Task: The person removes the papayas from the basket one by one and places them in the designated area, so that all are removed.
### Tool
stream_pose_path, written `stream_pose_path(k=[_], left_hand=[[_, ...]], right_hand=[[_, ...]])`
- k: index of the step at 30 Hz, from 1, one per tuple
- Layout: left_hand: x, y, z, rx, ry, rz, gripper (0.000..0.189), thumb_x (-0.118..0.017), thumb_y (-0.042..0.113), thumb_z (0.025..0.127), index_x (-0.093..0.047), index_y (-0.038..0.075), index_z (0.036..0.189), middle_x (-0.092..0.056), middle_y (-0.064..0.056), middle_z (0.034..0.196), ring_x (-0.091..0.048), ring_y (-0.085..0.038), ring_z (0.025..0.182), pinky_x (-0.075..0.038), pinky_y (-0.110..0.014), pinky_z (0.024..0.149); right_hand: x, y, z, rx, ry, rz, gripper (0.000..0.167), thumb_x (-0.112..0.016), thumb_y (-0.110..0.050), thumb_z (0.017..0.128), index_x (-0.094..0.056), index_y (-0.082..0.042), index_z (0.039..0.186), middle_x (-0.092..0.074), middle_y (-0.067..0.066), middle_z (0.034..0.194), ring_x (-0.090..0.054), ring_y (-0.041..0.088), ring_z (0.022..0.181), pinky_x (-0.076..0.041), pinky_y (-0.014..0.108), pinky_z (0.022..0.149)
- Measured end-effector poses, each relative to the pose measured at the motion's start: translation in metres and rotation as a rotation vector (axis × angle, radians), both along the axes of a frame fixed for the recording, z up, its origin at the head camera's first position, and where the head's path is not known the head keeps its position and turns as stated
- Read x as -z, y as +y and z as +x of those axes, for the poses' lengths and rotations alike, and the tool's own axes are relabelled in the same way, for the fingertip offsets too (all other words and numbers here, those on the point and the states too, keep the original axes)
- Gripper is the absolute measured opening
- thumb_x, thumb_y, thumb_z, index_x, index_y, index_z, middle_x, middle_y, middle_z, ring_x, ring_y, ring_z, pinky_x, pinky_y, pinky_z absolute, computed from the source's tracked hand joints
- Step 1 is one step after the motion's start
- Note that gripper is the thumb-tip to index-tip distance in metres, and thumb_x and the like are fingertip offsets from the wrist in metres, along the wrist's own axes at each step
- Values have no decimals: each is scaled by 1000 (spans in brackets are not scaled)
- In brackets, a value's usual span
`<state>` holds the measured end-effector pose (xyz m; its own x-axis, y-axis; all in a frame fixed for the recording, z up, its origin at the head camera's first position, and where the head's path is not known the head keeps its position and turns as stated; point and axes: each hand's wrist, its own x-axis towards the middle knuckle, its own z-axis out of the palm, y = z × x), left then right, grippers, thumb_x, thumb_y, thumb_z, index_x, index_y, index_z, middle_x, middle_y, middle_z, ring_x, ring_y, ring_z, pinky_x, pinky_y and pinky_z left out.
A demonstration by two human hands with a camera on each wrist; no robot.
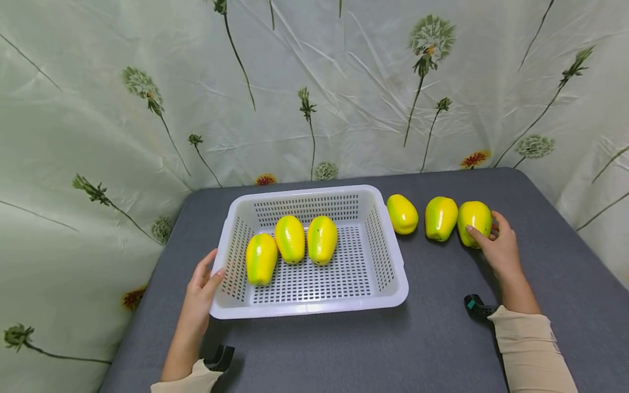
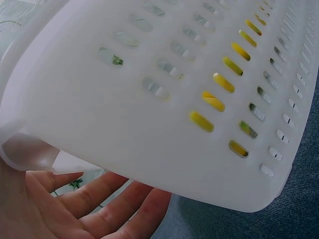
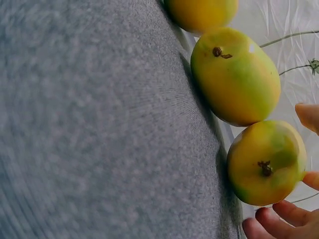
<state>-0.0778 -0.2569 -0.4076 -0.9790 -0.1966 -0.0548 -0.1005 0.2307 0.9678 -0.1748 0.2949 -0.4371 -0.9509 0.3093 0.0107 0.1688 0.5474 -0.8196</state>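
Observation:
A white perforated plastic basket (image 1: 307, 308) holds three yellow-green papayas, one of them the leftmost papaya (image 1: 261, 259). My left hand (image 1: 200, 289) grips the basket's left end, thumb over the rim and fingers along the outside; in the left wrist view those fingers (image 2: 107, 206) extend beneath the rim. To the right of the basket, three more papayas lie in a row. My right hand (image 1: 502, 248) is spread about the rightmost papaya (image 1: 474, 222), thumb in front of it and fingers at its right side. In the right wrist view a small gap shows between the thumb (image 3: 309, 117) and that papaya.
Beside the basket's right wall lies one papaya (image 1: 403, 214); another papaya (image 1: 440, 219) sits close to the rightmost one. A dark grey cloth covers the table (image 1: 354, 355). Behind it hangs a pale curtain (image 1: 363, 109) with a dandelion print. Black wrist devices show at both sleeves.

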Motion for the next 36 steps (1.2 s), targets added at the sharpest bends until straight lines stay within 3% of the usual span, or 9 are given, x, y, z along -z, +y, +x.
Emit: stream_pose_path(k=[3, 6, 11, 17, 25, 32, 36], left_hand=[[0, 0, 0, 1, 3, 0, 50, -43, 22, 96, -25, 17, 142, -44, -20, 124, -58, -8, 84, -52, -36, 63], [0, 0, 0, 2, 4, -3, 50, -43, 21, 96, -25, 17, 142, -44, -20, 124, -58, -7, 84, -52, -36, 63], [1, -1, 0, 1, 0, -13, 50, -44, 23, 95, -25, 17, 142, -44, -19, 124, -57, -7, 85, -52, -37, 64], [3, -1, -1, -3, 5, -19, 50, -44, 23, 95, -25, 16, 141, -44, -18, 124, -58, -8, 86, -52, -39, 64], [1, -1, -1, -6, -3, -18, 50, -44, 23, 95, -25, 17, 142, -44, -19, 124, -58, -8, 85, -52, -39, 64], [0, -1, -1, -10, -8, -23, 50, -43, 24, 95, -25, 17, 142, -44, -19, 124, -58, -9, 85, -52, -39, 64], [1, -1, -1, -3, -3, -14, 50, -43, 23, 95, -25, 16, 142, -44, -19, 124, -58, -8, 85, -52, -39, 64]], right_hand=[[0, -1, 0, 4, 9, 12, 79, -51, -40, 88, -10, -3, 143, -21, 32, 133, -33, 46, 111, -38, 46, 77], [-1, -2, 1, 8, 27, 33, 77, -51, -39, 88, -10, -4, 143, -17, 31, 135, -28, 47, 116, -30, 58, 86], [-9, -5, 3, 3, 103, 72, 73, -54, -34, 88, -14, -6, 143, -10, 26, 142, -13, 44, 127, -16, 62, 95], [-30, -18, 2, -23, 163, 84, 75, -55, -34, 87, -14, -10, 144, -8, 21, 145, -10, 41, 129, -12, 64, 96], [-64, -45, -3, -127, 298, 71, 76, -61, -30, 85, -16, -14, 144, -18, 19, 142, -21, 40, 126, -18, 62, 95], [-93, -80, -13, -247, 427, 22, 75, -66, -22, 82, -22, -13, 143, -25, 16, 140, -25, 35, 126, -19, 45, 103], [-110, -103, -19, -317, 456, 11, 75, -68, -22, 81, -25, -15, 142, -28, 12, 140, -28, 30, 125, -20, 44, 103]])
